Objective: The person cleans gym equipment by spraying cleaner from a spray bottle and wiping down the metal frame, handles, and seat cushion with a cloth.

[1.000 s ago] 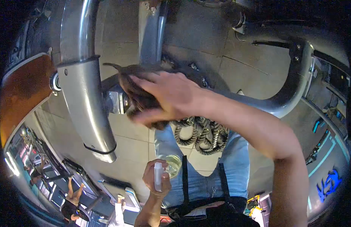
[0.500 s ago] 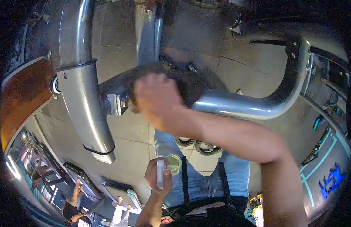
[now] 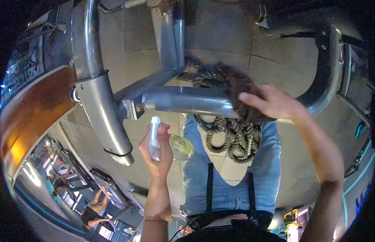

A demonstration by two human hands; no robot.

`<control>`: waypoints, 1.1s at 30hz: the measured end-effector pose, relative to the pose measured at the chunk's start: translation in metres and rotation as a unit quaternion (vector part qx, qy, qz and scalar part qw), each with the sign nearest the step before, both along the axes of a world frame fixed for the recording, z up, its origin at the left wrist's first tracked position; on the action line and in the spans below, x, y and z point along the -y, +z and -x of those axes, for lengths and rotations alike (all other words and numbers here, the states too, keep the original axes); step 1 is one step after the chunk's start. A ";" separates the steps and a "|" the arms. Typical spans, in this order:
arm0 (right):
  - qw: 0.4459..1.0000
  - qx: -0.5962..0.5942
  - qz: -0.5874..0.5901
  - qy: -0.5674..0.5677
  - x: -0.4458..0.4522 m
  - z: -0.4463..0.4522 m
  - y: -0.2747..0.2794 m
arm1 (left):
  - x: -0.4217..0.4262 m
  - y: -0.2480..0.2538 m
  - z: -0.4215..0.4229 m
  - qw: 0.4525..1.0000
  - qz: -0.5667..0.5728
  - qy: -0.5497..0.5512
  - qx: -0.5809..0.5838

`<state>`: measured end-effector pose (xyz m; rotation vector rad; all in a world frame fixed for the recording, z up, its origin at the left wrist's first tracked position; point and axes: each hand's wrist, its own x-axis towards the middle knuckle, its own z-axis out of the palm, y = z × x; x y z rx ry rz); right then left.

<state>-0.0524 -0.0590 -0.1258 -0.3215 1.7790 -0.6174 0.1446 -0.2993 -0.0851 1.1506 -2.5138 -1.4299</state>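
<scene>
While left hand (image 3: 165,150) grips roughly upright bottle (image 3: 182,147), nozzle (image 3: 156,120) forward, right hand (image 3: 276,103) holds cloth (image 3: 240,86)

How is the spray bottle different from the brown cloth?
The spray bottle is see-through and yellowish with a white top; the cloth is dark brown. The bottle is in the left hand, away from the metal bar, while the cloth lies over it, under the right hand. Both have a hand on them.
</scene>
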 end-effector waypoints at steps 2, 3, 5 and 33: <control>0.999 0.023 -0.026 -0.034 -0.029 0.000 -0.005 | 0.004 0.000 0.004 0.999 -0.006 -0.014 0.048; 0.996 0.042 -0.055 -0.062 -0.037 -0.001 -0.007 | 0.007 -0.005 -0.002 0.999 -0.005 -0.017 0.050; 0.996 0.012 -0.071 -0.047 -0.040 -0.004 -0.010 | 0.012 -0.015 -0.016 0.995 -0.026 -0.091 0.003; 0.920 -0.346 0.069 0.170 0.063 -0.061 0.009 | -0.022 0.002 -0.138 0.992 -0.044 -0.089 0.074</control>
